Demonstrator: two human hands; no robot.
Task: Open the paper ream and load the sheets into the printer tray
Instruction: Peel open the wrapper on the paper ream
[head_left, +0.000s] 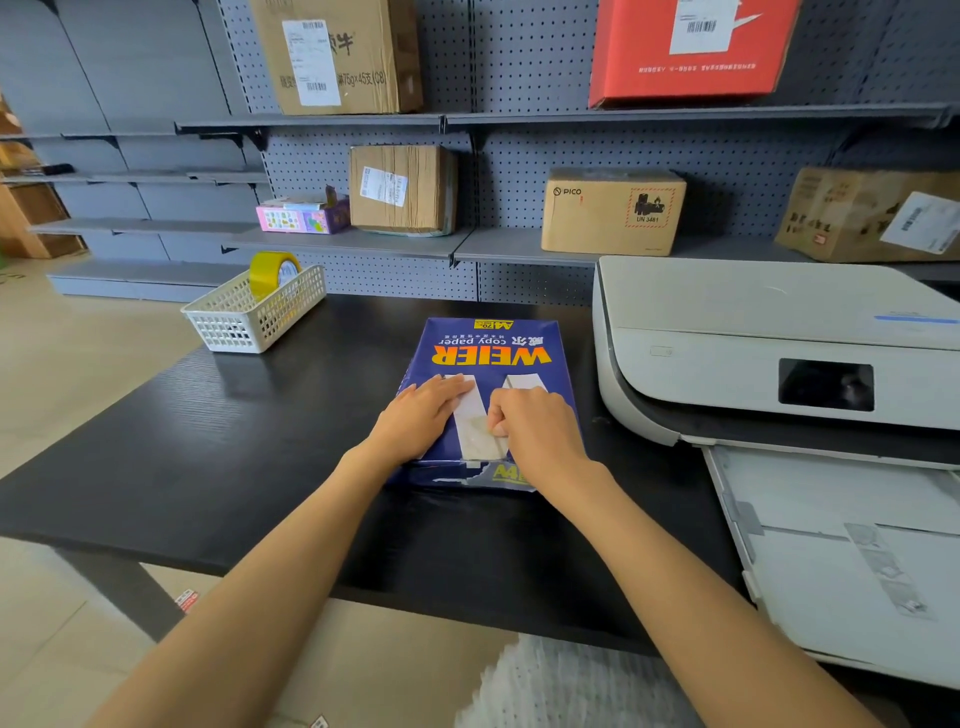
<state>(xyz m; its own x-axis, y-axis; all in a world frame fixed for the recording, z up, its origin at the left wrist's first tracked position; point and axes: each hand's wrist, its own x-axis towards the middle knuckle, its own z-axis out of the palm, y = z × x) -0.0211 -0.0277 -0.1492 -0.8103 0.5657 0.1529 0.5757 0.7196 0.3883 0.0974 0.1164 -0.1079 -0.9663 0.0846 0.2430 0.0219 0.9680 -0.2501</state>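
A blue wrapped paper ream (491, 348) with orange "WEIER" lettering lies flat in the middle of the black table (208, 441). My left hand (418, 421) rests flat on its near left part, fingers together. My right hand (535, 431) sits on the near right part, fingers curled and pinching at a pale strip of wrapper or tape on top. The ream's near end looks torn. A white printer (753, 332) stands to the right, with its tray (841, 561) pulled out toward me and some white sheets in it.
A white plastic basket (249, 322) holding a yellow tape roll (272, 273) stands at the table's back left. Grey pegboard shelves behind the table carry several cardboard boxes and a red box (691, 47). The floor lies to the left.
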